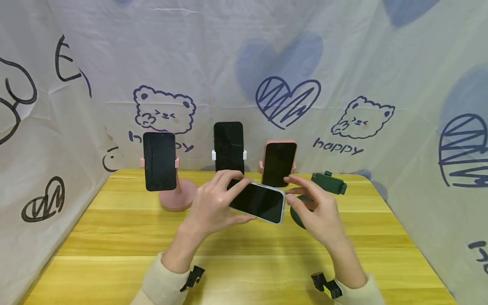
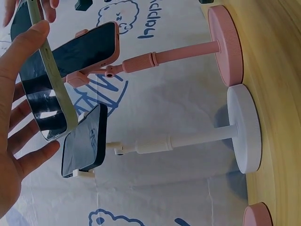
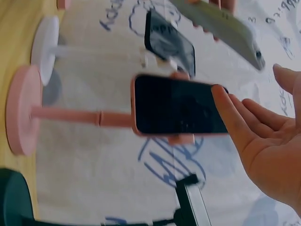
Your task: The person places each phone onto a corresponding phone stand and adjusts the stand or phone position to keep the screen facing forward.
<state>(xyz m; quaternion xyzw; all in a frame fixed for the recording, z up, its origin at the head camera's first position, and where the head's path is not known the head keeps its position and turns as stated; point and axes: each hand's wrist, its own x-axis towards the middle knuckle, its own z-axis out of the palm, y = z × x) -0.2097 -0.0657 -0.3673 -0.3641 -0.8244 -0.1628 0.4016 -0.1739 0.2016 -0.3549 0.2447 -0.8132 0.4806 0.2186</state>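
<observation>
Left hand [image 1: 215, 205] grips the light-green phone [image 1: 259, 202] by its edges, thumb and fingers curled round it, screen up, held flat in the air above the tabletop [image 1: 114, 237]. Right hand [image 1: 318, 212] hovers just beside the phone's far end, fingers relaxed, holding nothing. Behind it stands the dark green stand [image 1: 328, 183], its clamp bare, while three other stands carry phones. Looks like mid-carry; the next move likely calls for turning the phone upright and lining it with that clamp.

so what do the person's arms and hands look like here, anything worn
Both hands, left hand and right hand, are bare, with no rings or gloves showing. Cream long sleeves end at the wrists. A small black clip-like mount sits at each cuff.
</observation>
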